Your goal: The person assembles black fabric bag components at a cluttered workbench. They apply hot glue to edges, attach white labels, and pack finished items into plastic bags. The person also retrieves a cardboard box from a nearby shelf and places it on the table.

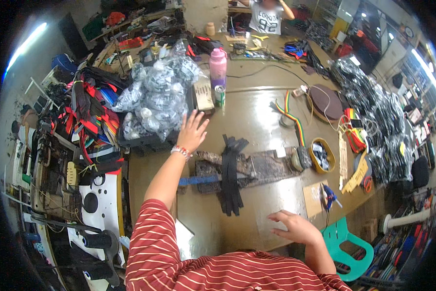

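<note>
My left hand point(193, 132) reaches forward over the table, open with its fingers spread, just short of a small cardboard box point(203, 95). My right hand point(298, 228) hovers by the near table edge, its fingers loosely bent and apart, holding nothing. Between them a bundle of black strips point(232, 179) lies across a worn, dark board point(271, 166). A blue strip-like piece point(191, 180) sticks out at the board's left end. Nearest to my right hand is a blue glue gun point(329, 196) by a piece of cardboard point(315, 200).
Plastic-wrapped bundles point(160, 92) fill a dark crate at left. A pink-purple bottle point(218, 68) and a can point(220, 95) stand behind the box. Rightward are a yellow tub point(323, 154), a striped ribbon point(290, 115), and a brown roll point(324, 103). Another person point(266, 18) is across the table.
</note>
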The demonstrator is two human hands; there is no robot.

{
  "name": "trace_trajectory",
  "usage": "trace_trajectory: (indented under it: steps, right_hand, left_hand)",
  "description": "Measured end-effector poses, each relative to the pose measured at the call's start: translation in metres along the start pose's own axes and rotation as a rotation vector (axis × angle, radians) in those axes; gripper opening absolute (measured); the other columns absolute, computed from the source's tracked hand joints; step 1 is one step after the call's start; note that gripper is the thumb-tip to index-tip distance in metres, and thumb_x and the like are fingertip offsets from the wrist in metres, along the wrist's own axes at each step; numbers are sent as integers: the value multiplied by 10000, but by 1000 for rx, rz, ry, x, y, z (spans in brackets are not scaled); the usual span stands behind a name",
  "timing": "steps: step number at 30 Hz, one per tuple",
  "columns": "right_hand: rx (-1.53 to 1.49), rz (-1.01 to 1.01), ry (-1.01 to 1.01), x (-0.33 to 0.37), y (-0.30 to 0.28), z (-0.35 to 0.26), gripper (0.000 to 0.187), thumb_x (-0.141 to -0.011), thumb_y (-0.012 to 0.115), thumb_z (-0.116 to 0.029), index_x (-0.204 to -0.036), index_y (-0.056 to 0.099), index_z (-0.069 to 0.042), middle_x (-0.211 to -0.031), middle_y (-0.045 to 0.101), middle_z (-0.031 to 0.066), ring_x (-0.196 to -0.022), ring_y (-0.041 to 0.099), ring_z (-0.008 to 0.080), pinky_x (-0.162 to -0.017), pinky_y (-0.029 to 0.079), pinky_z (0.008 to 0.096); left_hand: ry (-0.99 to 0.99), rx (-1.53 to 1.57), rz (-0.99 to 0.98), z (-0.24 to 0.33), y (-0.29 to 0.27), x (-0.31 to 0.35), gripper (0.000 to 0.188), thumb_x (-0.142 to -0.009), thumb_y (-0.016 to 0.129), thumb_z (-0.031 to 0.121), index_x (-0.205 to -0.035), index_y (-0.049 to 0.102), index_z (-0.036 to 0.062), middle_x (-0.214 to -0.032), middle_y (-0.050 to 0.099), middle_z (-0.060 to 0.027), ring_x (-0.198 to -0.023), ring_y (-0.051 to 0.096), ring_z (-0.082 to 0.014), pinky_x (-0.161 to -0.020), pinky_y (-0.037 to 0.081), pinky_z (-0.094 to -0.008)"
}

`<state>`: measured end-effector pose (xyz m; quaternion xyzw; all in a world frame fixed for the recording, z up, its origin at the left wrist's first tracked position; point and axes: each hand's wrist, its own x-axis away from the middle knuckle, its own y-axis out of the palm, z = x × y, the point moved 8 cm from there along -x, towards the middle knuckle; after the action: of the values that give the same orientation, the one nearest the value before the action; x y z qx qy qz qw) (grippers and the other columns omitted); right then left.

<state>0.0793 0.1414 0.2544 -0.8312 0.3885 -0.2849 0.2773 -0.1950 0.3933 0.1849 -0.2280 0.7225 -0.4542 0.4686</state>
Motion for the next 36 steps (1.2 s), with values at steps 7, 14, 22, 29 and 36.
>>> trace_trajectory:
  steps: [7, 14, 22, 29, 36]
  right_hand:
    - [74, -61, -39, -64, -18, 23, 325, -832, 622, -239, -1108, 569, -76, -995, 594, 135, -901, 582, 320, -797, 471, 388]
    - [-4, 104, -127, -67, -44, 45, 268, -813, 643, -157, -1057, 579, -67, -965, 599, 118, -895, 581, 309, -780, 476, 375]
    - [-30, 162, 130, -5, -45, 106, 275, -818, 643, -147, -1077, 593, -69, -976, 602, 111, -912, 581, 300, -796, 478, 364]
    - [-103, 97, 32, -28, -62, 102, 275, -808, 647, -128, -1071, 603, -58, -977, 611, 120, -916, 594, 277, -802, 474, 355]
    - [-66, 67, -256, -185, -106, 51, 201, -815, 620, -123, -997, 609, -38, -924, 626, 137, -859, 622, 267, -760, 495, 355]
  left_hand:
    - [-299, -115, -437, -49, 75, -28, 396, -898, 367, 133, -1275, 482, 91, -1420, 354, -79, -1296, 305, -420, -1026, 181, -656]
    - [-458, -57, -443, -93, 89, -43, 468, -901, 319, 98, -1363, 384, 135, -1417, 374, -15, -1243, 393, -404, -1060, 224, -567]
    - [-338, -170, -471, -91, 82, -22, 509, -851, 394, 35, -1346, 403, 154, -1413, 374, 20, -1265, 391, -328, -1074, 196, -564]
    - [-251, -97, -249, -43, 34, 9, 503, -836, 406, 26, -1332, 412, 109, -1456, 305, -39, -1368, 206, -285, -1102, 124, -548]
    - [-703, 515, 91, 51, -22, 200, 331, -845, 494, 36, -1175, 504, 16, -1221, 475, -175, -1169, 440, -366, -1024, 311, -455]
